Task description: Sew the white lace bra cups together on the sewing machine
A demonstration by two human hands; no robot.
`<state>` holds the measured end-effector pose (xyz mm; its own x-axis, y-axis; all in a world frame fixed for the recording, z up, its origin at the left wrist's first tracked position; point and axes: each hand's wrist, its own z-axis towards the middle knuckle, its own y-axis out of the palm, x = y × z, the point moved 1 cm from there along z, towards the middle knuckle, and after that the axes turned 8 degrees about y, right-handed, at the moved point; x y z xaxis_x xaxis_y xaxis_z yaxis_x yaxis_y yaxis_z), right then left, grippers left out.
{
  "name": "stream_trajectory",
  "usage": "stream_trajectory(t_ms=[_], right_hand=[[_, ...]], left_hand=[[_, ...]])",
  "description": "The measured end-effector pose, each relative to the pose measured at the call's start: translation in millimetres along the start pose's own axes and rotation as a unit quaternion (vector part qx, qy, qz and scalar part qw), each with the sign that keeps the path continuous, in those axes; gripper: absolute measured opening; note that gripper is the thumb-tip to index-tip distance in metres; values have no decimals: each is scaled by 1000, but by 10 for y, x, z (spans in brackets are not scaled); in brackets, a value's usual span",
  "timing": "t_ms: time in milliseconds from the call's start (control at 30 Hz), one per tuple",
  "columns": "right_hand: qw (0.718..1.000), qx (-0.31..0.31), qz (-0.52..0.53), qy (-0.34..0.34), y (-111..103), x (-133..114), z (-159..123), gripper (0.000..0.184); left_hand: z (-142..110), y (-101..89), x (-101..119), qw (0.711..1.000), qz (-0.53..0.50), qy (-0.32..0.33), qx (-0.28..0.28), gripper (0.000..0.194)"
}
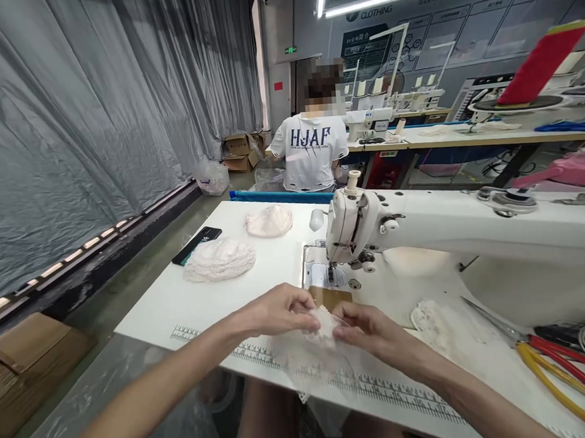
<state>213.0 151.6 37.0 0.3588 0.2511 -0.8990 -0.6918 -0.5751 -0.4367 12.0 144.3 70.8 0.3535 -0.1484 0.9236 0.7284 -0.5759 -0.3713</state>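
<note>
My left hand (286, 309) and my right hand (365, 331) pinch a piece of sheer white lace fabric (325, 330) between them, just in front of the sewing machine (351, 231). The thin fabric drapes down over the printed ruler at the table's front edge. Behind my fingers lies a brown patch (333, 298) by the machine's needle plate. Right of my right hand, another piece of white lace (432, 319) rests on the table. A stack of white lace pieces (220, 259) and a pale pink pile (269, 220) sit to the left.
A black phone-like object (197, 244) lies partly beside the lace stack. Scissors with red handles (556, 347) and a yellow-handled tool (533, 362) lie at the right. A person in a white shirt (312, 151) sits ahead. Cardboard boxes (32, 370) stand on the floor at the left.
</note>
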Motion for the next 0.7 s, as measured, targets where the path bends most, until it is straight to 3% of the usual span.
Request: stream_trajectory(t_ms=[100,233,500,700], right_hand=[[981,-92,162,53,148,-206,-222,23],[941,-149,271,139,405,-259,-545,30],[911,-140,328,207,905,22,-1026,30],[926,-111,299,202,1115,143,-1136,27]], left_hand=[[-323,99,150,995,-100,-25,-2,28],[-644,324,155,983,-176,-49,10,29],[-961,845,-170,948,-300,-103,-8,29],[-1075,1085,-382,928,-343,-147,-6,31]])
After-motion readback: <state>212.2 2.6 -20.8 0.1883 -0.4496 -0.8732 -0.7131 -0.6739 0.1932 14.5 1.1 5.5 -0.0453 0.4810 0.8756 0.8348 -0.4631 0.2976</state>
